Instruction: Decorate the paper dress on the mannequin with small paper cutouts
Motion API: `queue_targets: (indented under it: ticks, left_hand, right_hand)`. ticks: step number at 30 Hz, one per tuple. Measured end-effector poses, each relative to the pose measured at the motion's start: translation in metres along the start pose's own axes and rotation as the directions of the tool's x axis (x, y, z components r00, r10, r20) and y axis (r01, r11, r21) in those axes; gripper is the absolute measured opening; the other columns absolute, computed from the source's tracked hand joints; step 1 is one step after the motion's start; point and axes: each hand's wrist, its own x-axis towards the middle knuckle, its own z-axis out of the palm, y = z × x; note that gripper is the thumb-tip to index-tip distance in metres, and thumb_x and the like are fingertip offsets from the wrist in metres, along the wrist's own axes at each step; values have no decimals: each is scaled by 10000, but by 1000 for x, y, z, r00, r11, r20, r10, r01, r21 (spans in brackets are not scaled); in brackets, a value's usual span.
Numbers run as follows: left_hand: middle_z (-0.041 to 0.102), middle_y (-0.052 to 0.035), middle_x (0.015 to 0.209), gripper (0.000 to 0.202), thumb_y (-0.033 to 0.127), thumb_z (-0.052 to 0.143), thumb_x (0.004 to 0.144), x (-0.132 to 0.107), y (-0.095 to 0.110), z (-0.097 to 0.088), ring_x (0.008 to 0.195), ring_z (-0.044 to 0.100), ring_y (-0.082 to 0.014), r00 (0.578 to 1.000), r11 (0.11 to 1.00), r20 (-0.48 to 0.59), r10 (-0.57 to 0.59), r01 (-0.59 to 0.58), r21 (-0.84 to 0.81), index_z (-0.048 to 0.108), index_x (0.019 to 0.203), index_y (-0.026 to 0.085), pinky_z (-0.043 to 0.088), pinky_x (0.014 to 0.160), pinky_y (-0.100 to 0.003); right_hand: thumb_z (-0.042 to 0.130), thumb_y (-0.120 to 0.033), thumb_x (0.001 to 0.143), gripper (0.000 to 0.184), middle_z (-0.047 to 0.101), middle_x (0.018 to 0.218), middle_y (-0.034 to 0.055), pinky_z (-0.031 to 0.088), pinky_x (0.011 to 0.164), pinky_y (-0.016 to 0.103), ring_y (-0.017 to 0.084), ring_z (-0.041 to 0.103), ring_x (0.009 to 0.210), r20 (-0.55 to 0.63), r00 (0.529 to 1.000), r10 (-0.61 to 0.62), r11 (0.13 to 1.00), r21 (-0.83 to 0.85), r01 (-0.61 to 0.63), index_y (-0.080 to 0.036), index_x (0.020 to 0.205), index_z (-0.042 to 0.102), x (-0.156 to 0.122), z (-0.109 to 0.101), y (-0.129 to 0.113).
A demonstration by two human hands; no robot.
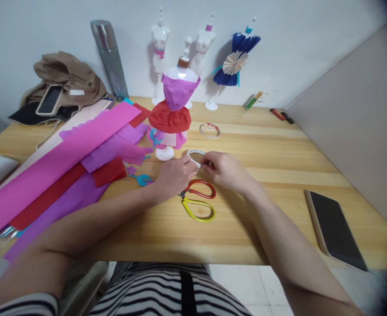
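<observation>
A narrow white ring, a roll of double-sided tape (193, 152) by its look, is between my two hands just in front of the dressed doll stand. My right hand (228, 170) pinches its right side between thumb and fingers. On the left side, the curled fingers of my left hand (177, 173) are closed at its near edge; their tips are partly hidden. Scissors (198, 189) with one red and one yellow handle lie just below the hands, their blades covered by my left hand. The mannequin (182, 90) wears a purple top, a red gathered skirt and a pink lower layer.
Pink, red and purple crepe paper (66, 151) covers the table's left side, with blue and purple cut-outs (143, 180) beside my left hand. A second tape roll (209, 130) lies behind. More mannequins (160, 44) and a flask (110, 61) stand at the wall. A phone (336, 226) lies right.
</observation>
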Motion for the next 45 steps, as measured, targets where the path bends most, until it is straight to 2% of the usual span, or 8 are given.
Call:
queue_targets:
  ticks: [6, 11, 15, 20, 24, 29, 37, 45]
  left_hand:
    - [667, -83, 969, 240, 147, 436, 1002, -4, -2, 1, 862, 631, -173, 999, 999, -40, 37, -38, -31, 657, 910, 147, 483, 745, -286]
    - [620, -45, 816, 213, 156, 507, 945, -5, -1, -2, 750, 571, -155, 989, 978, -122, -77, 52, -203, 596, 752, 159, 403, 658, -277]
    - [542, 5, 705, 216, 120, 533, 878, -1, -5, -2, 674, 506, -126, 972, 883, -120, -200, 125, -452, 509, 671, 175, 368, 636, -269]
    - [631, -24, 816, 218, 86, 551, 795, 6, -17, 1, 827, 584, -148, 949, 758, -161, -270, 106, -644, 469, 617, 179, 443, 752, -275]
    - [590, 4, 715, 170, 187, 569, 827, 9, -20, 1, 668, 547, -117, 949, 594, -28, -314, 173, -786, 531, 661, 184, 423, 609, -236]
    - [513, 47, 525, 154, 241, 523, 871, 8, -13, -7, 431, 421, -78, 912, 337, 203, -357, 328, -883, 535, 725, 192, 307, 442, -207]
    - [390, 29, 426, 349, 162, 384, 870, 4, -7, -25, 400, 361, -84, 916, 420, 197, -350, 341, -841, 355, 528, 219, 270, 443, -240]
    - [530, 38, 516, 221, 258, 523, 848, 6, -11, -8, 495, 481, -97, 931, 543, 158, -330, 324, -774, 567, 649, 173, 355, 520, -231]
  right_hand:
    - [551, -127, 851, 166, 757, 857, 107, 367, 641, 306, 226, 640, 725, -3, 1000, -5, 1000, -12, 5, -168, 878, 710, 1, 1, -1]
    - [539, -120, 862, 175, 762, 888, 114, 375, 657, 297, 225, 652, 761, -1, 1000, -5, 1000, -31, 5, -167, 893, 705, 0, -4, -5]
    - [531, -131, 867, 175, 760, 893, 121, 371, 666, 302, 227, 648, 763, -13, 1000, 5, 999, -41, -6, -165, 884, 702, 0, -6, -2]
    - [526, -139, 863, 186, 757, 881, 117, 340, 649, 307, 228, 638, 756, -39, 999, 22, 1000, -17, -22, -163, 882, 709, -1, -9, 3]
    - [541, -157, 866, 162, 744, 839, 112, 326, 640, 311, 225, 624, 730, -63, 997, 40, 999, 7, -39, -160, 848, 702, 0, -9, 6]
    - [532, -160, 899, 169, 738, 872, 116, 366, 676, 311, 231, 634, 761, -119, 991, 55, 998, 2, -56, -163, 878, 699, 2, -6, 11]
    - [509, -148, 937, 212, 705, 935, 130, 439, 745, 317, 240, 637, 835, -229, 970, 79, 997, 26, -75, -152, 932, 721, 10, 6, 18]
    - [532, -113, 891, 243, 734, 930, 132, 514, 810, 347, 242, 667, 850, -248, 968, 19, 990, 138, 16, -141, 882, 774, 16, 22, 31]
